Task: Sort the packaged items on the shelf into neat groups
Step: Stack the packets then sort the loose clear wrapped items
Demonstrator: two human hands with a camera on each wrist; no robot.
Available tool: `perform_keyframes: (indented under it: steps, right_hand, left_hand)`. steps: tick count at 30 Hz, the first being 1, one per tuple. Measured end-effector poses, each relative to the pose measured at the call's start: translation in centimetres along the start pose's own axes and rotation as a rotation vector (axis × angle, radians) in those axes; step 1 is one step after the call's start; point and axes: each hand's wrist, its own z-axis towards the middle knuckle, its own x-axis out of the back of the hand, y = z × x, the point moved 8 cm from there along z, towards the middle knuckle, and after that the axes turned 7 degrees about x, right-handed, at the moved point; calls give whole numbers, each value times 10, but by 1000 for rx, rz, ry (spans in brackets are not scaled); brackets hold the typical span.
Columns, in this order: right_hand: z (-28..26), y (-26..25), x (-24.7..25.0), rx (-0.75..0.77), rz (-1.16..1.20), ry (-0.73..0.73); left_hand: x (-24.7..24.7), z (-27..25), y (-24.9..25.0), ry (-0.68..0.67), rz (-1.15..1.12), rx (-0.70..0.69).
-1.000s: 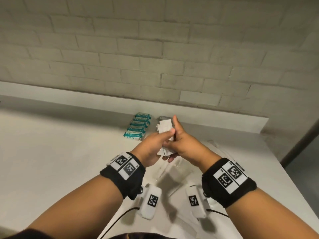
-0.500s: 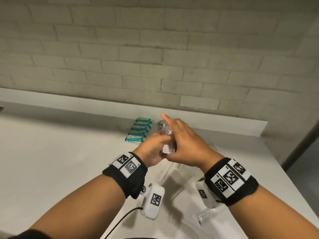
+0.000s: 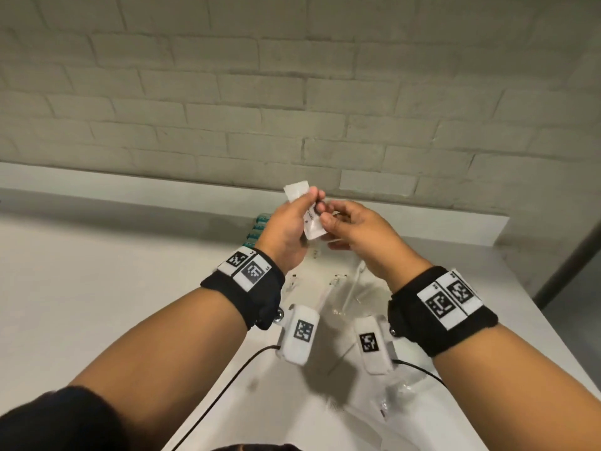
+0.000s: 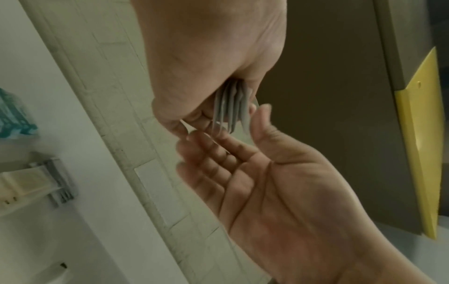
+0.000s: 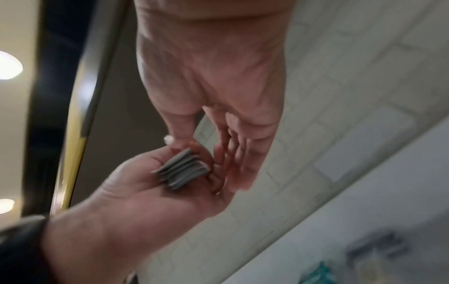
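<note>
Gripping a fanned bundle of white sachets [image 3: 307, 216] above the shelf [image 3: 97, 288], her left hand [image 3: 286, 236] kept them clenched; the right hand [image 3: 354, 229], fingers relaxed, seemingly squared their edges. Next: set them beside the teal packets [image 3: 260, 227].

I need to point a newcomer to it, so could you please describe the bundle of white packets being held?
Start at the brick wall and drop to the white shelf below it. Above the shelf, the left hand pinches a bundle of thin white packets, the right hand open beside it. Unlike the teal packs lying in a row, it is off the shelf.
</note>
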Motion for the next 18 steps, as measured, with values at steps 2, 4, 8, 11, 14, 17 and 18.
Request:
perform_keyframes:
  steps: [2,4,8,11,14,17,18]
  right_hand:
    - [6,10,-5,-66,130,-14]
    - [56,49,-26,-201,236,-34]
    - [51,72,-32,-272,311,-41]
    - [49,91,-31,-318,362,-7]
    - [58,115,-29,-384,314,-26]
    - [78,141,-12,-427,126,13]
    - [86,151,-5,-445,49,29]
  left_hand:
    - [4,5,-4,15,1,-5]
    - [40,53,-9,107,29,23]
    - [55,57,-25,167,98,44]
    - [60,61,-45,88,105,107]
    - [76,72,-58,37,145,163]
    - [105,94,-53,110,341,147]
    - [115,102,-47,148,495,136]
